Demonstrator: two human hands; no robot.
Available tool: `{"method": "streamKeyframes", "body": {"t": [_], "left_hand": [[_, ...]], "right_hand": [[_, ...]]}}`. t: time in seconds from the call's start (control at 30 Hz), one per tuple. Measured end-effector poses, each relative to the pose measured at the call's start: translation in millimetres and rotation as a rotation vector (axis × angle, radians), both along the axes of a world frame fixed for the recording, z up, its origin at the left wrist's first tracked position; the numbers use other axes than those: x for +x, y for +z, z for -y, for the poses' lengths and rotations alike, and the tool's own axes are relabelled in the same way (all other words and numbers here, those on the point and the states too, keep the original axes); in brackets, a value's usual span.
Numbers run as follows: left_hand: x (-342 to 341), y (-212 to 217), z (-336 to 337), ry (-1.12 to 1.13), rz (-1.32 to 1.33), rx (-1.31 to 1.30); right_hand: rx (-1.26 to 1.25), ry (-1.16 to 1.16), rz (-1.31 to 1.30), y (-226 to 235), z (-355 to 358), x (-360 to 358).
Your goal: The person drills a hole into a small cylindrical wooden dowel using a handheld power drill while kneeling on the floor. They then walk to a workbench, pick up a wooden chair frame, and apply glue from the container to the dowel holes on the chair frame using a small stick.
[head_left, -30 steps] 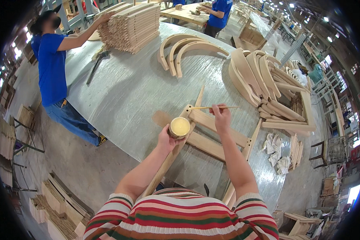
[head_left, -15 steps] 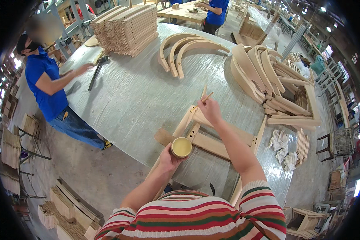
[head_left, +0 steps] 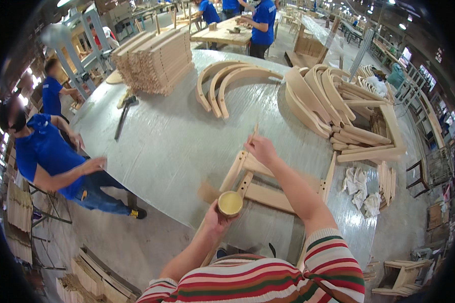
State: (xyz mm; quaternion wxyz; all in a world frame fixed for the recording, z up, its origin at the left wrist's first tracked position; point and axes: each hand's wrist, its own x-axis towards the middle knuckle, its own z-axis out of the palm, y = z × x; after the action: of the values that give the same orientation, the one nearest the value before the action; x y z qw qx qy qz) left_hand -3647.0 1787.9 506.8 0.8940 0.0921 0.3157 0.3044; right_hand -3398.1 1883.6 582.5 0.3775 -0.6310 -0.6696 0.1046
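My left hand (head_left: 215, 221) is wrapped round a small cup of pale yellow, glue-like liquid (head_left: 230, 203) beside the near left part of a wooden chair frame (head_left: 269, 197). Pinched in my right hand (head_left: 263, 150) is a thin wooden stick (head_left: 256, 129), its upper end pointing away from me. That hand is over the frame's far left corner, where dark round holes show in the wood. The stick's lower end is hidden by my fingers. The frame lies on the plastic-covered table (head_left: 156, 146), and a flat brown piece (head_left: 207, 192) sits left of the cup.
Three curved wooden pieces (head_left: 220, 91) lie beyond the frame, with a tall stack of slats (head_left: 154, 63) and a black-handled tool (head_left: 122, 118) farther left. Curved parts (head_left: 313, 101) and white rags (head_left: 356, 187) are at the right. A person in blue (head_left: 55, 156) stands at the left edge.
The person in blue has moved back and drawn their arm away from the black-handled tool. My right hand has shifted slightly within the frame's far left corner. The whole view has tilted a little.
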Motion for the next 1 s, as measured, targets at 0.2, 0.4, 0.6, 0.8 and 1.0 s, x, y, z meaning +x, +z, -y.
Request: {"method": "streamKeyframes", "body": {"t": [0.2, 0.4, 0.6, 0.8, 1.0], "left_hand": [[-4.5, 1.7, 2.8, -0.026, 0.032, 0.068], [-19.8, 16.8, -7.3, 0.042, -0.046, 0.149], [-1.0, 25.3, 2.4, -0.031, 0.021, 0.103], [28.8, 32.1, 40.5, -0.222, 0.014, 0.098], [64.0, 37.9, 77.8, -0.347, 0.016, 0.061]], "right_hand": [[-0.092, 0.436, 0.252, 29.6, -6.0, 28.9], [-0.049, 0.137, -0.275, 82.3, 47.4, -17.5], [0.010, -0.048, -0.270, 98.8, 156.8, -60.5], [-0.100, -0.266, -0.532, 65.4, 218.1, -54.7], [-0.067, -0.472, -0.683, 57.1, 282.1, -19.8]]}}
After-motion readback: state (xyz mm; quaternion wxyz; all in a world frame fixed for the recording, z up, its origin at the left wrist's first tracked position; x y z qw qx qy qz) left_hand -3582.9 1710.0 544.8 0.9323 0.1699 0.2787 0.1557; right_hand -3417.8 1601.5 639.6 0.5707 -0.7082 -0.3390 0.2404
